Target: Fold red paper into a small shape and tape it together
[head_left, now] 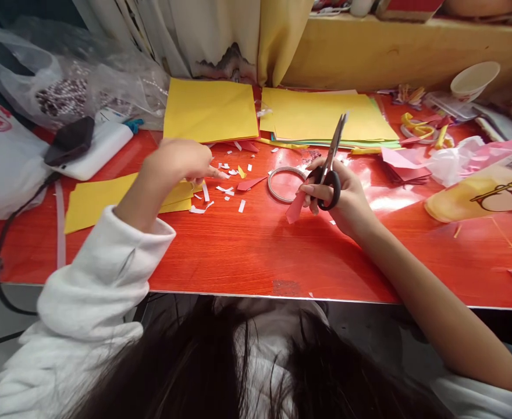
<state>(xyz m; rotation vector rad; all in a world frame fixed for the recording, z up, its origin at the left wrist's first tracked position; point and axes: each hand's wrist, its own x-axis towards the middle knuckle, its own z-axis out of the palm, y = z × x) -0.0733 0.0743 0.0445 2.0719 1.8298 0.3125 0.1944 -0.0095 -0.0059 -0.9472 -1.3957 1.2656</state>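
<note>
My right hand [347, 195] holds black-handled scissors [335, 142], blades pointing up and away from me. A folded pink paper piece [297, 208] is pinched in its fingers and hangs below them. Just left of it lies a thin roll of tape [270, 185], flat on the table. My left hand [181, 160] reaches over the yellow paper [101, 201], index finger stretched out to small white paper scraps [225, 190]; its other fingers are curled and partly hidden. A loose pink paper piece [251, 183] lies between the scraps and the tape.
Two stacks of yellow paper [210, 110] stand at the back of the red table [234, 256]. A clear plastic bag of beads [68, 96], a black phone [70, 141] and a cable [3, 238] are at left. At right lie a drink cup [478, 189] and pink paper [406, 163].
</note>
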